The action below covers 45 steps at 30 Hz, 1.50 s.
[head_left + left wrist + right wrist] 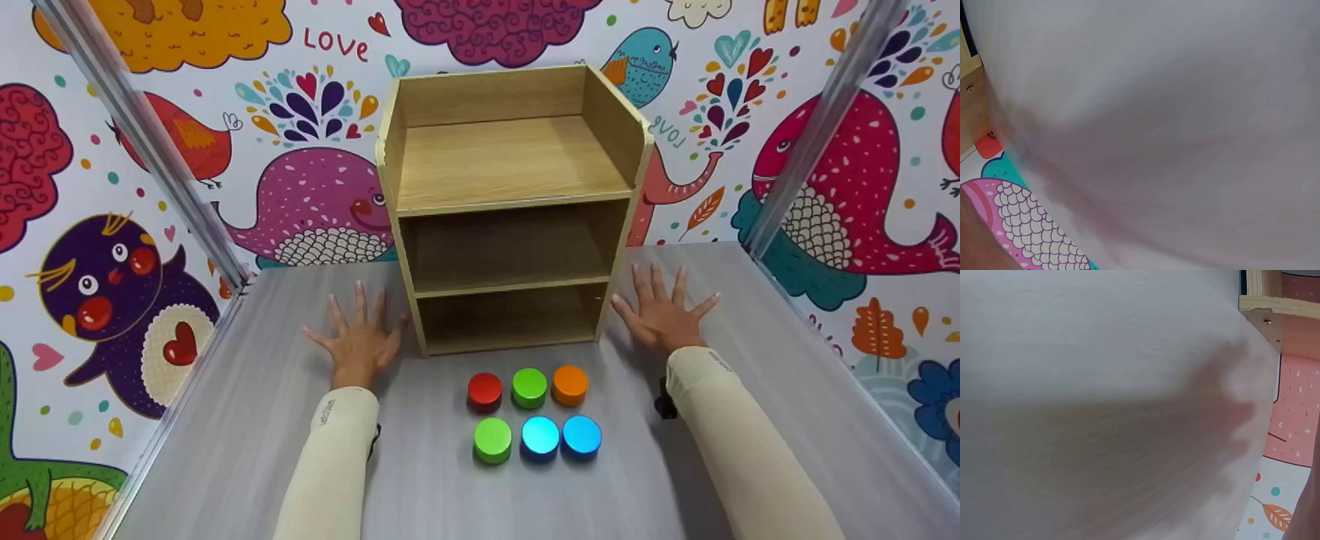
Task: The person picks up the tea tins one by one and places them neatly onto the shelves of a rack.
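My left hand [358, 341] lies with fingers spread to the left of a wooden shelf [517, 201], holding nothing. On the shelf's right side my right hand [664, 315] is spread the same way, its palm down and nothing in it. Between the forearms, in front of the shelf, several round discs sit in two rows. The back row has a red disc [484, 391], a green disc [529, 387] and an orange disc [570, 385]. Nearer are another green disc [493, 440], a blue disc [540, 437] and a second blue disc [582, 436].
The shelf has a top tray and two compartments below. A grey table [442, 495] carries everything. Walls with cartoon animals, such as a purple penguin [105, 277], enclose it at the back and sides, with metal posts [814, 142] at the corners.
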Each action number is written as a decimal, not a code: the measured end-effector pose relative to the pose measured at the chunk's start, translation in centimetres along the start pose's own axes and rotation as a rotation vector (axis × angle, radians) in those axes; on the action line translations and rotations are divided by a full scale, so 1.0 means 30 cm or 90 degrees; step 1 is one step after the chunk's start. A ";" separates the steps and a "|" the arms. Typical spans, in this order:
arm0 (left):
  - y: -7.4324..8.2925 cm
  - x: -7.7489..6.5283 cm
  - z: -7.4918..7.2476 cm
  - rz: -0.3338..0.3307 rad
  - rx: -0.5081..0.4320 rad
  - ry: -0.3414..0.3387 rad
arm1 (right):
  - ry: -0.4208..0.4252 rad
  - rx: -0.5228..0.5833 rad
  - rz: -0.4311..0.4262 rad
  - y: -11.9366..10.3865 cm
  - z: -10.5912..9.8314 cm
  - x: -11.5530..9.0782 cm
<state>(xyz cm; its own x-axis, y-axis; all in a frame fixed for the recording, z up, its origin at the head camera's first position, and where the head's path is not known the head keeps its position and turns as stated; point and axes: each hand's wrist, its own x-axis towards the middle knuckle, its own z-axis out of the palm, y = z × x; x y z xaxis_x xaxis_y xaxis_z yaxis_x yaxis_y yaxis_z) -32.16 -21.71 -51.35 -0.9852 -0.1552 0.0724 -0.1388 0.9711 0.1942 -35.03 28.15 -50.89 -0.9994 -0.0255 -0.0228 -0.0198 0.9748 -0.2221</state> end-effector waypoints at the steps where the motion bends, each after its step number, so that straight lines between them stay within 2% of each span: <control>1: 0.000 0.000 0.000 -0.001 0.001 -0.001 | 0.000 0.000 0.000 0.000 0.000 0.000; 18: -0.002 0.005 -0.004 -0.003 -0.010 -0.006 | 0.003 0.015 0.001 0.008 -0.009 0.000; 25: -0.002 0.007 -0.018 0.011 -0.058 0.008 | -0.001 0.037 -0.003 0.027 -0.017 0.006; 30: 0.005 0.001 -0.032 0.025 -0.100 0.036 | 0.010 0.044 -0.006 0.029 -0.023 0.007; 38: 0.023 -0.014 -0.058 0.057 -0.173 0.111 | 0.036 0.073 -0.022 0.019 -0.021 -0.025; 45: 0.034 -0.035 -0.074 0.109 -0.285 0.169 | 0.054 0.099 -0.040 0.024 -0.023 -0.075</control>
<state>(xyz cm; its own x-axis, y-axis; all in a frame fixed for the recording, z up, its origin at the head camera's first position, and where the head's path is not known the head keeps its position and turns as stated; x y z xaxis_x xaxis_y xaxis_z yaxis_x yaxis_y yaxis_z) -31.05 -20.95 -49.06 -0.9229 -0.0980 0.3724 0.1350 0.8232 0.5514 -32.82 29.05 -50.34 -0.9953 -0.0597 0.0768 -0.0840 0.9256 -0.3691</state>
